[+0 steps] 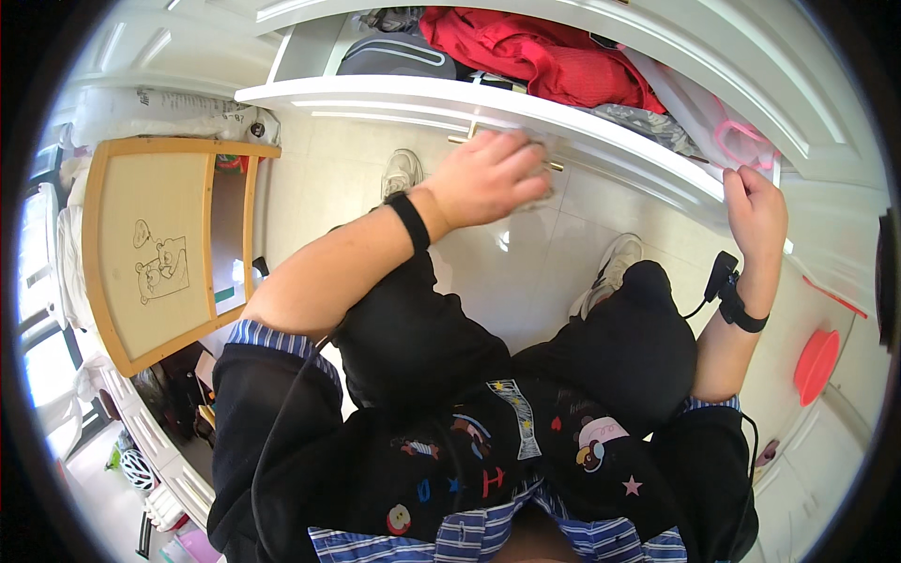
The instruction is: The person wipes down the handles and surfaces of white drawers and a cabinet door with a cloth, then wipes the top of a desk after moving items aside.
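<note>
While the right hand [756, 211] pinches the white drawer [375, 98] at upper right, the left hand [490, 178], curled over a blurred pale cloth [539, 201], should probably rub gently around the handle [557, 166].

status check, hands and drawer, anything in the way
Left hand blurred at handle, grip unclear. Right hand at right end of drawer. Drawer open, red fabric inside. Left hand partly hides handle.

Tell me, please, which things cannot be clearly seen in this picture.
Head view:
- Left hand: blurred; whether it holds anything is hidden beneath it.
- Bottom of the drawer: covered by red cloth and other contents.
- Dark object: cut off at the right rim.
</note>
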